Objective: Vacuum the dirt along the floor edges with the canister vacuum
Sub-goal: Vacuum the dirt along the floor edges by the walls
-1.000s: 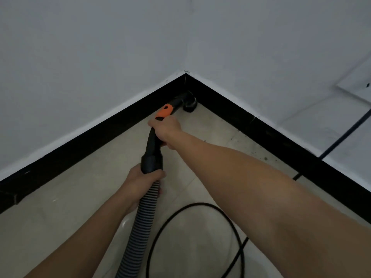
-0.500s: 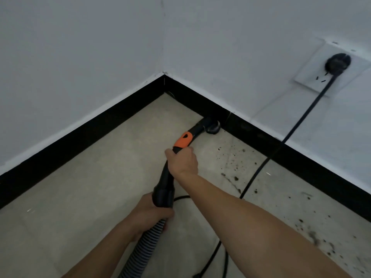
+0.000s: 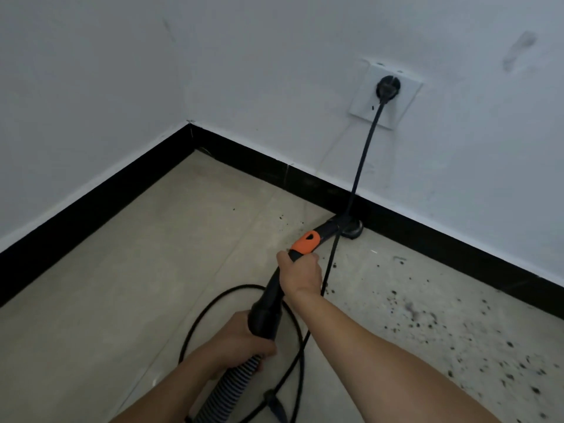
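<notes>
My right hand [image 3: 300,274] grips the black vacuum wand just below its orange collar [image 3: 306,242]. My left hand [image 3: 242,341] holds the wand's thick black cuff [image 3: 264,315] where the ribbed grey hose [image 3: 225,389] joins it. The round brush nozzle [image 3: 351,230] sits on the beige floor, pressed against the black skirting board [image 3: 427,236] below the wall socket. Dark dirt specks [image 3: 457,340] lie scattered over the floor to the right of the nozzle, along the skirting. The canister itself is out of view.
A black power cord [image 3: 363,157] runs from the plug in the white wall socket [image 3: 386,96] down across the wand and loops on the floor [image 3: 213,309] beside my arms. The room corner [image 3: 189,126] is to the upper left, with bare floor tiles before it.
The nozzle has slid from the room corner to the right along the skirting, and now sits under the socket. The view has followed it, showing the plug and more dirt.
</notes>
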A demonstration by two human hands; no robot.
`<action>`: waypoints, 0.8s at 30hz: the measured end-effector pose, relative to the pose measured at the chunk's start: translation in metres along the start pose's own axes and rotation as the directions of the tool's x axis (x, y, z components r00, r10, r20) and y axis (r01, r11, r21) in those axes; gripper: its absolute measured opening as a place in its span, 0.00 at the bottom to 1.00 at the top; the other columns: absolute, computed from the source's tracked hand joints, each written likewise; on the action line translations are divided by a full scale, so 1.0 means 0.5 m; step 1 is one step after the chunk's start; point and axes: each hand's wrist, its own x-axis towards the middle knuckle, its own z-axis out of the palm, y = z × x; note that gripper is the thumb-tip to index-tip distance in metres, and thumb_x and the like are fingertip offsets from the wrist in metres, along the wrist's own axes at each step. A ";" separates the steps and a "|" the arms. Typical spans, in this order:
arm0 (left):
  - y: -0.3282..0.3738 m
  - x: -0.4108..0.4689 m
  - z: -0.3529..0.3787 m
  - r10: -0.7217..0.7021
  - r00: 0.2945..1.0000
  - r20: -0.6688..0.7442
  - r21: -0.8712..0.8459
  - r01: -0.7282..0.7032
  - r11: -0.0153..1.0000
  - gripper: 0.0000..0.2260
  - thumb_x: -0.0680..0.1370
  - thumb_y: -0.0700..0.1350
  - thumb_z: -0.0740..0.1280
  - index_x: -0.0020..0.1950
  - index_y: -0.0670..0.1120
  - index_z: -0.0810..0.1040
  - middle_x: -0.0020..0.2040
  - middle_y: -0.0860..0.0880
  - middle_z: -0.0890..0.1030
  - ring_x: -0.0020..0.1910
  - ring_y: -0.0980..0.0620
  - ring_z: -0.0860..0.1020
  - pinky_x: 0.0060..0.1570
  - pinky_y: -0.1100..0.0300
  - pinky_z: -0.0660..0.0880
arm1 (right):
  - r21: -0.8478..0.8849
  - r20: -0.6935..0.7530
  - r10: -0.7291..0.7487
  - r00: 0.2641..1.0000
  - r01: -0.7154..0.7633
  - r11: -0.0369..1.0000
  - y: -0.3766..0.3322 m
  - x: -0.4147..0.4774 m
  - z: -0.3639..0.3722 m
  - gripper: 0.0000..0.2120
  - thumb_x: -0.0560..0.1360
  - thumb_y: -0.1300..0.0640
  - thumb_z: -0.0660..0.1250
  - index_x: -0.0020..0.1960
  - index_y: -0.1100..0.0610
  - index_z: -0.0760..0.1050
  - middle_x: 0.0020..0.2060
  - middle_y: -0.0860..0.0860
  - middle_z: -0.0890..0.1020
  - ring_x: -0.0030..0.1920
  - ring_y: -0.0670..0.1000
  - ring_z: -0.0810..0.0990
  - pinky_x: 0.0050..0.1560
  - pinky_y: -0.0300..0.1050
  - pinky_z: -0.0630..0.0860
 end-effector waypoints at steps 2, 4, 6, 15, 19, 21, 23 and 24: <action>0.007 0.003 0.013 0.013 1.000 0.020 0.027 -0.013 1.000 0.21 0.62 0.37 0.73 0.54 0.37 0.77 0.40 0.39 0.80 0.37 0.43 0.79 0.37 0.53 0.79 | 0.047 -0.029 0.032 0.999 -0.030 0.998 0.011 0.001 -0.020 0.22 0.77 0.47 0.66 0.63 0.61 0.67 0.48 0.54 0.78 0.44 0.53 0.79 0.43 0.46 0.78; 0.011 0.001 0.013 0.027 1.000 0.014 0.037 -0.027 0.999 0.20 0.62 0.37 0.72 0.53 0.38 0.77 0.41 0.38 0.80 0.36 0.43 0.79 0.37 0.52 0.79 | 0.067 -0.031 0.040 0.999 -0.037 0.997 0.010 0.002 -0.027 0.22 0.77 0.47 0.66 0.63 0.61 0.67 0.46 0.53 0.77 0.41 0.51 0.77 0.39 0.44 0.75; 0.011 -0.007 -0.003 0.049 0.999 -0.023 0.050 -0.048 0.998 0.20 0.62 0.37 0.73 0.53 0.39 0.78 0.45 0.34 0.82 0.38 0.43 0.80 0.39 0.51 0.79 | 0.057 -0.008 0.032 0.999 -0.031 0.998 -0.006 -0.002 -0.015 0.22 0.78 0.48 0.65 0.63 0.61 0.66 0.45 0.52 0.76 0.42 0.52 0.77 0.40 0.44 0.75; -0.026 -0.098 -0.161 0.100 0.899 -0.427 -0.059 -0.138 0.989 0.07 0.69 0.31 0.72 0.45 0.37 0.77 0.33 0.39 0.80 0.28 0.45 0.78 0.28 0.56 0.77 | -0.014 0.308 -0.133 0.942 0.144 0.989 -0.166 -0.054 0.215 0.27 0.76 0.45 0.66 0.65 0.63 0.67 0.57 0.57 0.78 0.51 0.57 0.78 0.49 0.47 0.75; -0.042 -0.125 -0.204 0.068 0.838 -0.541 -0.140 -0.170 0.975 0.07 0.69 0.30 0.72 0.42 0.37 0.75 0.30 0.40 0.78 0.26 0.45 0.76 0.27 0.56 0.76 | -0.032 0.406 -0.192 0.893 0.224 0.974 -0.214 -0.084 0.291 0.25 0.76 0.46 0.66 0.64 0.62 0.67 0.55 0.57 0.79 0.49 0.57 0.78 0.48 0.48 0.76; -0.051 -0.131 -0.210 0.056 0.838 -0.543 -0.155 -0.165 0.974 0.07 0.70 0.30 0.72 0.42 0.37 0.75 0.30 0.39 0.77 0.26 0.45 0.76 0.27 0.56 0.76 | -0.034 0.423 -0.171 0.890 0.204 0.978 -0.213 -0.094 0.302 0.25 0.76 0.47 0.67 0.64 0.62 0.67 0.55 0.57 0.79 0.50 0.58 0.79 0.51 0.51 0.78; -0.061 -0.128 -0.206 0.051 0.855 -0.515 -0.147 -0.147 0.978 0.07 0.69 0.29 0.71 0.42 0.37 0.75 0.30 0.39 0.77 0.26 0.44 0.76 0.27 0.56 0.75 | -0.020 0.417 -0.149 0.896 0.173 0.985 -0.193 -0.094 0.290 0.25 0.76 0.47 0.67 0.64 0.62 0.67 0.55 0.57 0.78 0.51 0.57 0.78 0.51 0.50 0.78; -0.065 -0.124 -0.199 0.054 0.872 -0.487 -0.135 -0.136 0.981 0.08 0.69 0.29 0.71 0.42 0.37 0.75 0.30 0.39 0.77 0.27 0.44 0.76 0.28 0.56 0.76 | -0.001 0.399 -0.145 0.906 0.158 0.987 -0.178 -0.093 0.274 0.25 0.76 0.47 0.67 0.64 0.62 0.66 0.53 0.56 0.77 0.49 0.56 0.78 0.48 0.48 0.77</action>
